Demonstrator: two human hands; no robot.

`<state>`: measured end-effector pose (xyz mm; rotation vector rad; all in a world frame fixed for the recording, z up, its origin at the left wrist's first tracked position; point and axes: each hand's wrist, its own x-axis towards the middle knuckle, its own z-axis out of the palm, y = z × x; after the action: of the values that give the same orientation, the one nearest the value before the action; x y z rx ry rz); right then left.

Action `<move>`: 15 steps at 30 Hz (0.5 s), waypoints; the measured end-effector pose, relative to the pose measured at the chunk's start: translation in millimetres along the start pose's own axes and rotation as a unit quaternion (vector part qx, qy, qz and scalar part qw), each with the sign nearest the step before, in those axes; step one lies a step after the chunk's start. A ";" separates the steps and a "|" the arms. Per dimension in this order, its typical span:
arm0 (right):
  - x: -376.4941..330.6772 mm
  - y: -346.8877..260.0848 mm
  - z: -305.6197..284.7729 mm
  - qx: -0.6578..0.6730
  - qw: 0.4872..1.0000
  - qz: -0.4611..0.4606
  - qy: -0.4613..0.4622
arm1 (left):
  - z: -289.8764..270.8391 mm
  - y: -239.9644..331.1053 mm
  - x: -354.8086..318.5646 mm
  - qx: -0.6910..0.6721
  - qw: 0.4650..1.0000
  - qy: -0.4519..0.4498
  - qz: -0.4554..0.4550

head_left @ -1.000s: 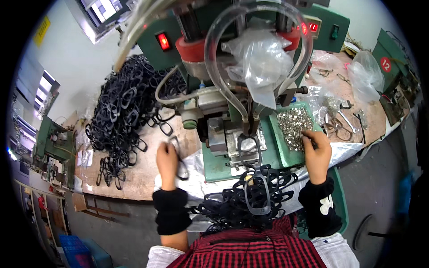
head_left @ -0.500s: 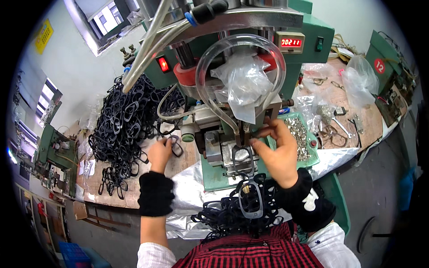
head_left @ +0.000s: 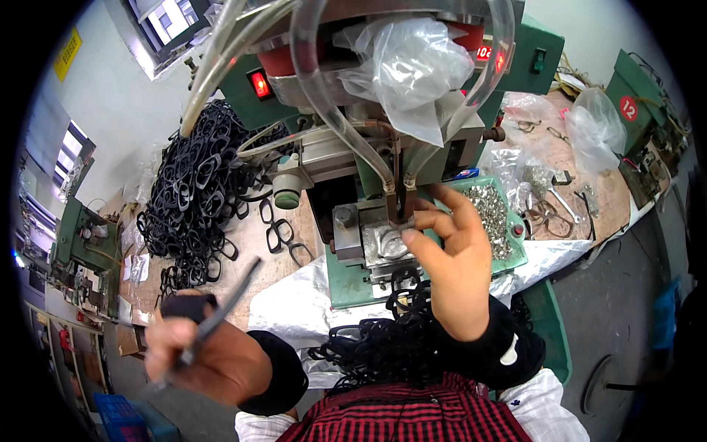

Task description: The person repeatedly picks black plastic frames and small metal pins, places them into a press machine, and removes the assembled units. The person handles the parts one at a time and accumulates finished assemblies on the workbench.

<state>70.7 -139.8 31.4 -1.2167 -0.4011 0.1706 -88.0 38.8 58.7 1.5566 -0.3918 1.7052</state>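
Left of the press [head_left: 339, 163], its top cut off by the frame edge: one heap of dark eyeglass frames [head_left: 195, 195], too tangled to count, and, nearer the wearer, left hand [head_left: 210, 353] curled round one dark eyeglass frame [head_left: 228, 300], motion-blurred. At the press's nozzle [head_left: 398, 206], right hand [head_left: 455, 276], thumb and fingers slightly parted, cannot tell whether anything sits between the tips; below the press, a second frame heap [head_left: 372, 342], uncountable, partly behind the black cuff [head_left: 515, 342]. Right of the press: one green tray [head_left: 521, 256] of countless metal bits, partly hand-hidden, then one wrench [head_left: 565, 205].
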 end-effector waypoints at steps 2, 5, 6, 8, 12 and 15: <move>-11.1 -5.4 -5.5 -0.024 0.999 -0.039 -0.012 | 20.9 -3.8 -6.1 0.069 0.975 -0.209 0.009; 4.8 -2.7 -42.3 -0.199 0.976 -0.053 -0.070 | 54.2 -21.6 -26.2 0.022 0.929 -0.369 -0.011; 14.8 4.5 -61.0 -0.337 0.931 -0.129 -0.057 | 61.7 -26.8 -32.2 0.030 0.917 -0.397 0.002; 19.0 38.5 -108.1 -0.560 0.811 -0.166 0.008 | 68.9 -36.3 -51.4 0.054 0.911 -0.407 0.032; 12.0 65.1 -149.7 -0.613 0.767 -0.175 0.067 | 75.0 -43.2 -64.3 0.063 0.913 -0.400 0.048; 14.0 75.2 -149.7 -0.603 0.765 -0.200 0.100 | 76.9 -43.7 -61.1 0.050 0.914 -0.401 0.034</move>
<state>148.1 -240.1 -79.0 -2.3484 -0.5944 -0.7110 -6.3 -5.7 5.0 2.3056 -0.7772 1.0641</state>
